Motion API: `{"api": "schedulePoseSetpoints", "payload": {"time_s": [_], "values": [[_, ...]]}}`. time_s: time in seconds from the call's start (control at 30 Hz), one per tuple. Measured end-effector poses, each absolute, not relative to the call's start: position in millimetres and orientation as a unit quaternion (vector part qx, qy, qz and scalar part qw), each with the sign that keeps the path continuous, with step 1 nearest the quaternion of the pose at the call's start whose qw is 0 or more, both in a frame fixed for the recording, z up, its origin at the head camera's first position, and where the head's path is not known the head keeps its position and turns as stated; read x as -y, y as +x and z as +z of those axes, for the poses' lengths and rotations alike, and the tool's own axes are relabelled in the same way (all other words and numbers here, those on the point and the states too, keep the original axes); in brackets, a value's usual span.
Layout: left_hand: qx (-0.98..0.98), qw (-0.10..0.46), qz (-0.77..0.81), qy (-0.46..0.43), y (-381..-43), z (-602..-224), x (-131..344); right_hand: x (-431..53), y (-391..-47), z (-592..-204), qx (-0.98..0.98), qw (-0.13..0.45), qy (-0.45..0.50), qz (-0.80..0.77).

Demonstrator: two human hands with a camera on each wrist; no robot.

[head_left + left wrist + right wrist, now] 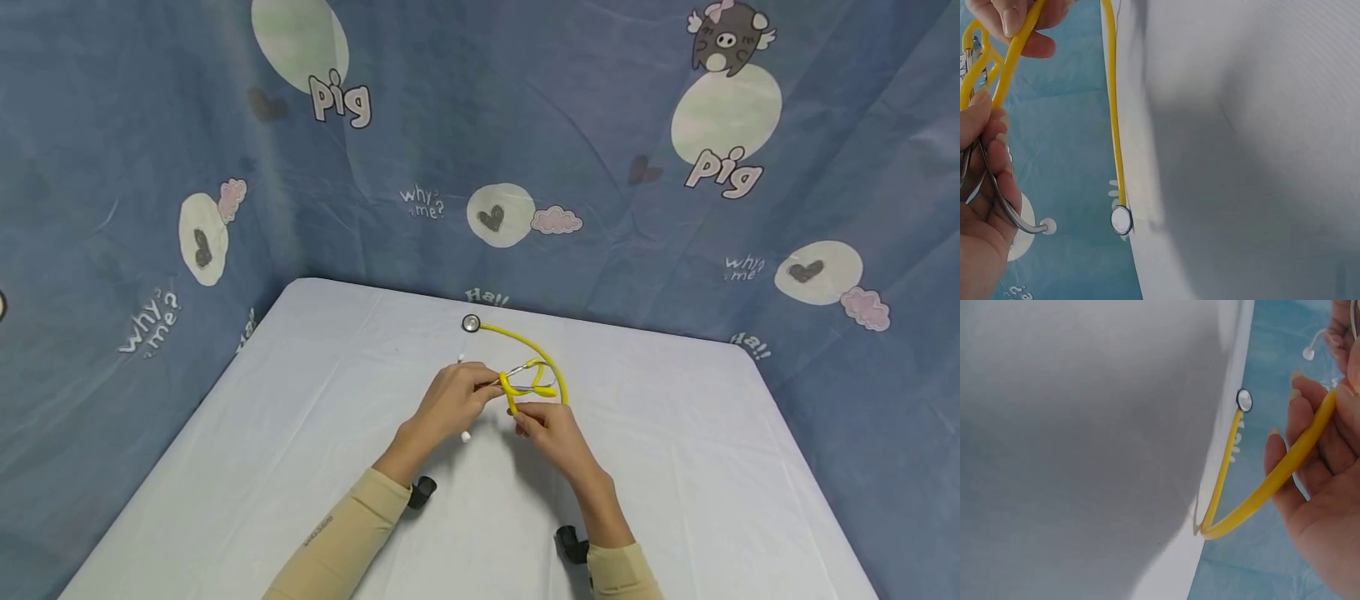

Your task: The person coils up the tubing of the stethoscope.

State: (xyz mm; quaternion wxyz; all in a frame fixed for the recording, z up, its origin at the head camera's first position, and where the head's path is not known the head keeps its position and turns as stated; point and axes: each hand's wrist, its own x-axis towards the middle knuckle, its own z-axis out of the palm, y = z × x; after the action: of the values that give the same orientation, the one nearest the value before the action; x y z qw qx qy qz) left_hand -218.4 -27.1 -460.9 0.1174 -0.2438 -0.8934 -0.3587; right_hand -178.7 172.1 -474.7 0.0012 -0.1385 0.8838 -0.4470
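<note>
Over the white table [675, 467], the left hand [453, 396] grips the stethoscope's [564, 391] metal ear tubes [1007, 209] while the right hand [551, 429] pinches its yellow tubing [1279, 475], seemingly mid-wrap, likely needing a snug pull next.

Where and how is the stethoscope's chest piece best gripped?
Probably by the rim of the chest piece, from above and the left in the head view: it is round and seems to lie flat on the table, while the yellow tube leaves it rightward.

The stethoscope head [471, 323] lies beyond both hands [454, 395] [552, 428], seemingly on the table [712, 467].
</note>
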Motion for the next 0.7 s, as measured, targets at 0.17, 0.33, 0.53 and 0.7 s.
{"api": "schedulePoseSetpoints", "payload": {"time_s": [0.17, 0.33, 0.53, 0.7], "values": [[0.898, 0.109, -0.355, -0.235, -218.8, -462.5, 27.0, -171.4, -175.8, -474.5, -0.883, 0.009, -0.137, -0.449], [0.904, 0.116, -0.340, -0.232, -219.2, -464.5, 26.5, -172.5, -172.6, -472.8, -0.883, 0.006, -0.152, -0.444], [0.910, 0.134, -0.320, -0.228, -219.6, -465.5, 27.4, -176.1, -168.0, -470.6, -0.885, 0.024, -0.157, -0.438], [0.917, 0.121, -0.306, -0.226, -219.6, -467.5, 26.6, -182.0, -163.5, -463.7, -0.881, 0.045, -0.171, -0.438]]}}
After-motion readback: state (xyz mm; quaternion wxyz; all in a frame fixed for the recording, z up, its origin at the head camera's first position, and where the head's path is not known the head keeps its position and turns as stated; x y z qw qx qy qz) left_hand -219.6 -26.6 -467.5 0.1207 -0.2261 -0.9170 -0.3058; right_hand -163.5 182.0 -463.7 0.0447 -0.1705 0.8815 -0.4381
